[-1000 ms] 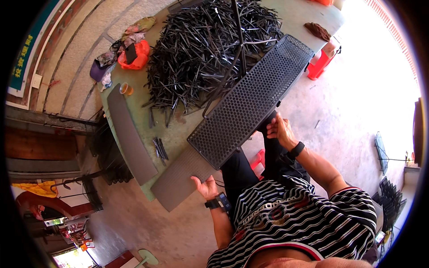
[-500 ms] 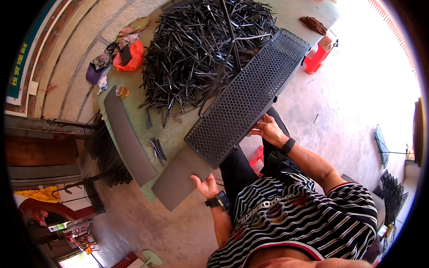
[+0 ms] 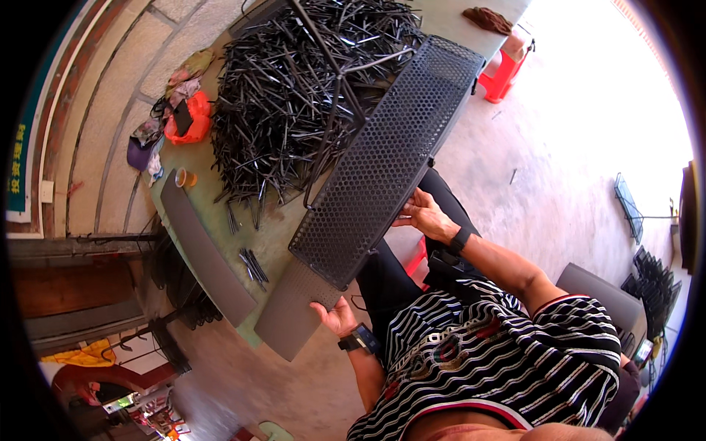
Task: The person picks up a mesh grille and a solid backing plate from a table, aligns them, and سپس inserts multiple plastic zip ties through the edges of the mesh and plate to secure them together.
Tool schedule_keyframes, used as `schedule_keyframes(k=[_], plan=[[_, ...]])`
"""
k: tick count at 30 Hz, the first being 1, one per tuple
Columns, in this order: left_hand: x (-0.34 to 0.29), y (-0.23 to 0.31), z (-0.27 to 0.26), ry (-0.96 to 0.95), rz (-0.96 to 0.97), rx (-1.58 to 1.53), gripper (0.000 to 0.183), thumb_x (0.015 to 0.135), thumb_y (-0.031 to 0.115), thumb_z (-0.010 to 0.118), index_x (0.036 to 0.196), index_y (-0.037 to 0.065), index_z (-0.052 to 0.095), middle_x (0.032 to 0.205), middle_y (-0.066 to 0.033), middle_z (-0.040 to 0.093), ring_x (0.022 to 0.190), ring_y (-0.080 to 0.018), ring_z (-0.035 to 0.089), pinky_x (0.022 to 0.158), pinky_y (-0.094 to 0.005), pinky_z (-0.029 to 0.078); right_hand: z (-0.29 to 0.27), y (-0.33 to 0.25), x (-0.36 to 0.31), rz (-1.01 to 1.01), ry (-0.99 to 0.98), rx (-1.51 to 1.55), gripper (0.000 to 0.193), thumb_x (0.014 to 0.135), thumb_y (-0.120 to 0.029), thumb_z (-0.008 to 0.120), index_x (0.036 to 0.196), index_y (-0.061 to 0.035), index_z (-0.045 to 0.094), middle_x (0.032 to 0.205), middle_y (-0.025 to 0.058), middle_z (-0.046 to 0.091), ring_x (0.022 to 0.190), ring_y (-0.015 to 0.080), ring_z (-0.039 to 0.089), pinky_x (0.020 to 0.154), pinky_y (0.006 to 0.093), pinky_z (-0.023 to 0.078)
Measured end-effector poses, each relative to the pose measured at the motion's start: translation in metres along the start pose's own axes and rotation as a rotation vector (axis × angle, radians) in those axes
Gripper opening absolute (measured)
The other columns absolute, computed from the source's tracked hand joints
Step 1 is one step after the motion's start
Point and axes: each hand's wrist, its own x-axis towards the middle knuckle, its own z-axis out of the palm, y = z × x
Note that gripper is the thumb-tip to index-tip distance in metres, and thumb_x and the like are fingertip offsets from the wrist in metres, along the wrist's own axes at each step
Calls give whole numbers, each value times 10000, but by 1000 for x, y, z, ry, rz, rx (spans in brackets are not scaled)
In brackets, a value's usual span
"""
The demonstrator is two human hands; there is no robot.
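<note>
A long black perforated metal panel (image 3: 382, 165) lies on the green table (image 3: 276, 246), on top of a grey perforated sheet (image 3: 290, 316) whose near end sticks out. My left hand (image 3: 332, 316) grips the near end, at the grey sheet's edge under the black panel's corner. At the panel's long near edge, about halfway along, is my right hand (image 3: 423, 215), fingers curled on the rim. Behind the panel is a big heap of black metal rods (image 3: 301, 103).
Another grey strip (image 3: 206, 253) lies along the table's left edge, with a small cup (image 3: 184, 178) and an orange bag (image 3: 193, 121) with cloths beyond it. A red stool (image 3: 504, 73) stands at the far end. Wire racks (image 3: 651, 283) stand on the concrete floor at right.
My right hand slid along the panel's near edge toward me. The panel looks a little more turned on the table; my left hand stays at the near end.
</note>
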Motion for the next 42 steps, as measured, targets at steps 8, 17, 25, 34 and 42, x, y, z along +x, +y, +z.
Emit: schedule_keyframes(k=[8,17,25,34,42], plan=[[0,5,-2,2,-52,-51,438,773,176,650,1156,28,498,1196,-76,528,1067,-213,507,932,-374,412,-6,8,0,-54,-4,20,373,896,-62,445,1253,-48,335,1159,105,506,1010,256,560,797,381,511],[0,1,-2,-33,-66,-62,465,769,193,648,1169,20,487,1216,-78,514,1092,-215,490,956,-374,390,-3,4,0,-5,51,-69,370,893,-14,397,1256,-34,326,1161,103,495,976,239,574,773,379,519],[9,-48,11,-46,-240,-92,517,757,178,655,1202,-1,464,1274,-113,458,1174,-262,424,1046,-426,278,-27,-8,7,-109,114,118,309,831,47,368,1136,16,408,1035,119,554,890,208,593,746,337,522],[4,-44,-1,-172,-322,26,690,727,186,694,1291,-1,344,1358,-161,331,1269,-316,278,1079,-475,167,-22,-17,6,69,204,8,201,898,-43,369,1023,74,474,869,166,592,750,248,614,683,325,530],[-53,150,-44,110,-128,545,582,818,274,613,1277,15,366,1307,-160,400,1215,-328,364,971,-475,313,-11,-17,3,83,206,-31,271,805,82,363,1055,69,467,922,151,587,774,240,616,700,324,536]])
